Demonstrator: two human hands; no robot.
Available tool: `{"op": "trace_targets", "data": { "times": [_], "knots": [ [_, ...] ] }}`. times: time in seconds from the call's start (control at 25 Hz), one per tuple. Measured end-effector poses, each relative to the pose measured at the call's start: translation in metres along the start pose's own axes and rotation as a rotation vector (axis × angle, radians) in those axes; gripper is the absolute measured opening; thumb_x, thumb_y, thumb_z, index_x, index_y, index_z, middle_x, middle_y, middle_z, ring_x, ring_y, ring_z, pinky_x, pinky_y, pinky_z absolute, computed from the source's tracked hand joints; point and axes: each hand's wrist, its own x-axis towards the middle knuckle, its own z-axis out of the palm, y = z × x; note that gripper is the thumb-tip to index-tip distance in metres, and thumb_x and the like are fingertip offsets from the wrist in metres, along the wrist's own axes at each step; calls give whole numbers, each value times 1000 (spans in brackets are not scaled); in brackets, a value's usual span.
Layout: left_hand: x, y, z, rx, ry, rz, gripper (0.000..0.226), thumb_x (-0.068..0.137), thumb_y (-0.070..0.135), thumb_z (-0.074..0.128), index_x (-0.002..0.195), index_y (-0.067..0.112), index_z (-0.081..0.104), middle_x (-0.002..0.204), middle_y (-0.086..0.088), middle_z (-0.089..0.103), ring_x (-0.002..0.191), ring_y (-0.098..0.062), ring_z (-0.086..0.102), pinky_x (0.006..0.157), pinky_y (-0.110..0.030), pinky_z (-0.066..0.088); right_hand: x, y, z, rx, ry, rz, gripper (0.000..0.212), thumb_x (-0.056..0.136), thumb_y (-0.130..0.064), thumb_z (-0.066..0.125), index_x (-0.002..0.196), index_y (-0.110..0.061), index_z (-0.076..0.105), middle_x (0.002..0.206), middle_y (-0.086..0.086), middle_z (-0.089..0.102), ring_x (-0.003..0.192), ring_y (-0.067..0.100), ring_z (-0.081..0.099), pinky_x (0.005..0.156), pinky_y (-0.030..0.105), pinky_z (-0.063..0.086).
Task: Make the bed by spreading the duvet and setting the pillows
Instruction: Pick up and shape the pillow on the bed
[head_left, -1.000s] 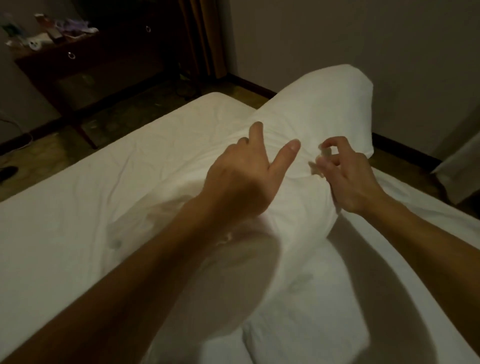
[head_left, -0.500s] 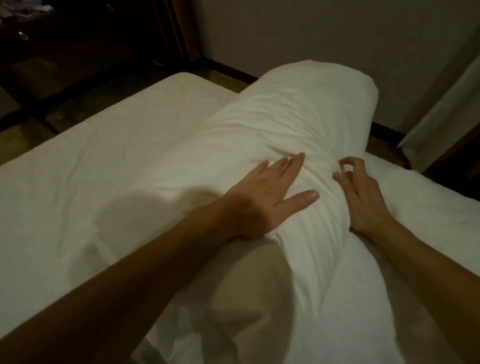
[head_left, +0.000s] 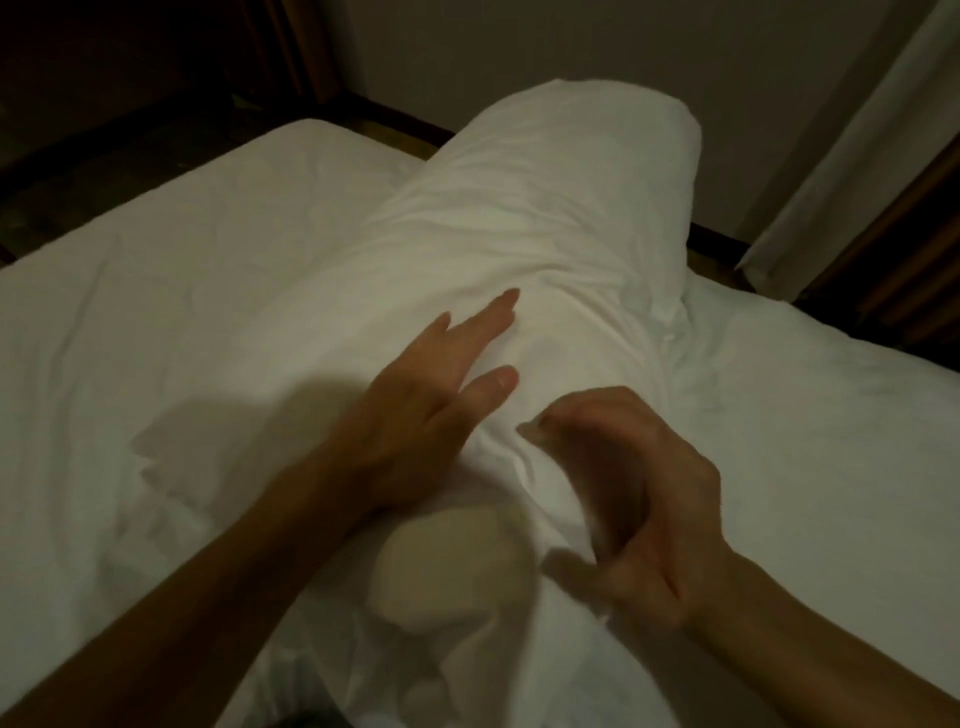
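Observation:
A long white pillow (head_left: 545, 197) lies lengthwise across the white bed (head_left: 156, 338), stretching away from me. Its cream inner filling (head_left: 457, 561) shows at the near, open end of the pillowcase. My left hand (head_left: 415, 415) rests flat on top of the pillow's middle with straight fingers. To its right, my right hand (head_left: 660, 499) is curled round a fold of the pillowcase near the open end, with white fabric showing between its fingers. No duvet can be told apart from the white bedding.
The bed's far edge meets a dark floor (head_left: 104, 130) at the upper left. A plain wall (head_left: 519, 47) stands behind the pillow. A pale curtain (head_left: 852, 145) hangs at the upper right beside dark wooden furniture (head_left: 904, 249).
My right hand has come back from the pillow's side toward its near end and curled round the pillowcase fabric. My left hand went from lifted to flat on the pillow.

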Motion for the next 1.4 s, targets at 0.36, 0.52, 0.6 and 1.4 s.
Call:
{"op": "trace_targets", "data": {
  "times": [0.36, 0.52, 0.6, 1.4],
  "knots": [
    [16, -23, 63, 196, -104, 178, 72, 93, 54, 7, 155, 18, 9, 163, 5, 9, 149, -3, 1, 121, -31, -5, -54, 13, 29, -108, -76, 85, 66, 94, -68, 38, 118, -8, 53, 107, 10, 63, 98, 22, 58, 92, 41, 45],
    [8, -23, 87, 612, -110, 260, 72, 96, 56, 2, 156, 17, 6, 164, -2, -1, 150, -14, -6, 121, -42, -3, -59, 19, 40, -186, -22, 90, 67, 101, -59, 29, 70, -6, 59, 68, 4, 56, 61, 18, 47, 65, 32, 39],
    [7, -17, 97, 745, -112, 346, 72, 98, 58, 4, 157, 17, 8, 164, -6, 0, 151, -20, -4, 121, -47, 0, -68, 19, 26, -235, -21, 51, 68, 101, -58, 29, 65, -9, 57, 60, 3, 53, 54, 17, 44, 60, 27, 36],
    [88, -48, 97, 956, -7, 297, 75, 96, 65, 2, 157, 22, 7, 164, -10, 0, 150, -33, -3, 117, -59, 3, -48, 58, 27, -945, -391, 958, 108, 79, -91, 0, 158, -19, -12, 163, 11, -20, 150, 32, -22, 119, 61, -5]
  ]
}}
